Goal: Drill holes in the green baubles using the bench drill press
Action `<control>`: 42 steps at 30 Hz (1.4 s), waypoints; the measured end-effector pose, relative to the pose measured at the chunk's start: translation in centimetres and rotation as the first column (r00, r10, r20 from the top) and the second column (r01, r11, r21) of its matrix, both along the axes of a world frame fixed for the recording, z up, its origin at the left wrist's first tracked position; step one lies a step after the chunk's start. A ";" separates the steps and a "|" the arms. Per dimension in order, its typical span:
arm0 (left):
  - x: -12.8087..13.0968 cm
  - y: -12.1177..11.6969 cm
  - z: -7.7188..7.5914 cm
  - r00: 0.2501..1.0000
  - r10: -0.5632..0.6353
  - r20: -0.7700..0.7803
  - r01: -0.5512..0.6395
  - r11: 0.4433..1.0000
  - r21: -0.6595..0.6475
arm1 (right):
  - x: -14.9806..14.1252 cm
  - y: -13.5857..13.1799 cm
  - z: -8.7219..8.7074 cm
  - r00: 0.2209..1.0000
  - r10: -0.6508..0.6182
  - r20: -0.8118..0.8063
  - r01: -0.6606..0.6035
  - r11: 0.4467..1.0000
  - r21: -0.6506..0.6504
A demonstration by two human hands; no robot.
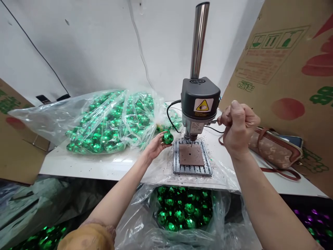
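My left hand (156, 146) holds a shiny green faceted ball (167, 138) between its fingers, just left of the drill's base plate. Closed in a fist, my right hand (239, 125) grips the feed lever (213, 121) on the right side of a small bench drill press (200, 99). Below the drill bit, a brown square board (191, 155) with a dark hole in its middle lies on the slotted metal base (177, 169). Dark shavings are scattered around the base. The bit stands above the board, apart from the ball.
A clear plastic bag (122, 121) full of green balls lies on the white table at left. Below the table edge, an open plastic-lined container (184, 208) holds more green balls. A handbag (275, 147) and a large carton (286, 69) stand right; another carton (18, 146) stands left.
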State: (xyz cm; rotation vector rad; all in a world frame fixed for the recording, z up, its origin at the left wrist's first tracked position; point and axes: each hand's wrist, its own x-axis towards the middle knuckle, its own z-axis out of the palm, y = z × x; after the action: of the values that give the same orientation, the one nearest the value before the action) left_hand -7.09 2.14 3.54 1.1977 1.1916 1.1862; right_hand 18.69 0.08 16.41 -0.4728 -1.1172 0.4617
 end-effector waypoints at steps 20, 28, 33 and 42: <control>4.5 -2.1 -0.2 0.741 0.032 0.671 0.277 0.895 -0.349 | -0.3 0.0 0.0 0.995 -0.093 0.020 0.093 0.996 0.013; 5.3 -4.1 -0.7 0.917 -0.099 0.387 0.168 0.975 -0.147 | -0.4 -0.2 0.0 0.996 -0.084 0.026 0.083 0.996 0.038; 5.3 -6.7 -0.4 0.974 0.013 -0.227 0.075 0.923 0.376 | -0.4 -0.3 -0.1 0.991 -0.126 0.044 0.126 0.992 0.008; 4.7 -8.5 0.7 0.885 0.062 -0.462 0.250 0.773 0.583 | -0.3 0.0 -0.4 0.999 -0.045 -0.013 0.045 0.999 -0.011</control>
State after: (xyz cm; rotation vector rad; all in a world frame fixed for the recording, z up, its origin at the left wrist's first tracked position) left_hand -2.42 -6.38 4.29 2.1294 1.0618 1.3106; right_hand 18.42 0.10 16.02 -0.5027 -1.0897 0.4307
